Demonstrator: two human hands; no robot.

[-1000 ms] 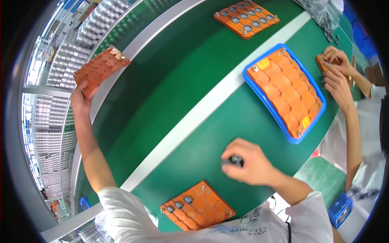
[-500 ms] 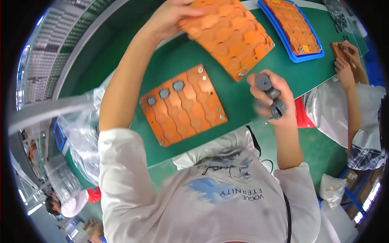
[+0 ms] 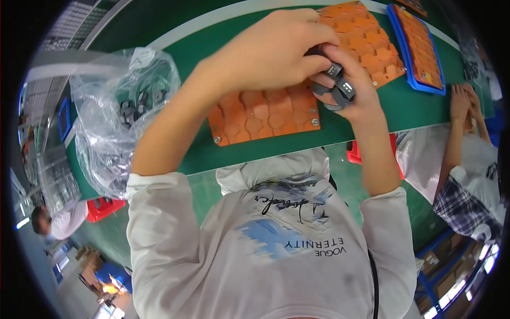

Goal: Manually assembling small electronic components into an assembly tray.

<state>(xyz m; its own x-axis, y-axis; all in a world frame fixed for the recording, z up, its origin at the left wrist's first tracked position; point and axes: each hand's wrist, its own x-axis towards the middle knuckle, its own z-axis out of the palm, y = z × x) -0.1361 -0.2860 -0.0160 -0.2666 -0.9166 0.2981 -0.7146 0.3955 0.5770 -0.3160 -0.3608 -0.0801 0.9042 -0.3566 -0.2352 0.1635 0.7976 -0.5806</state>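
My right hand (image 3: 357,87) is curled around several dark grey rounded plastic parts (image 3: 344,91) with small metal contacts. Above the table, my left hand (image 3: 289,50) meets it, with thumb and fingers closed on a dark grey part (image 3: 316,51) that they partly cover. Beneath both hands lies the near orange plate (image 3: 255,119), with rows of shaped recesses and metal studs at its corners. My left hand and forearm hide its upper side. A second orange plate (image 3: 364,37) rests just beyond my right hand.
A blue tray (image 3: 409,69) with an orange plate in it stands at the far right. On the left is a clear plastic bag (image 3: 101,127) containing dark parts. A co-worker's hands (image 3: 465,101) are at the table's right end. Red stools (image 3: 103,208) stand below the edge.
My left hand has let go of the far orange plate, which now lies on the table, and has come over to the grey parts in my right hand. The view has shifted.
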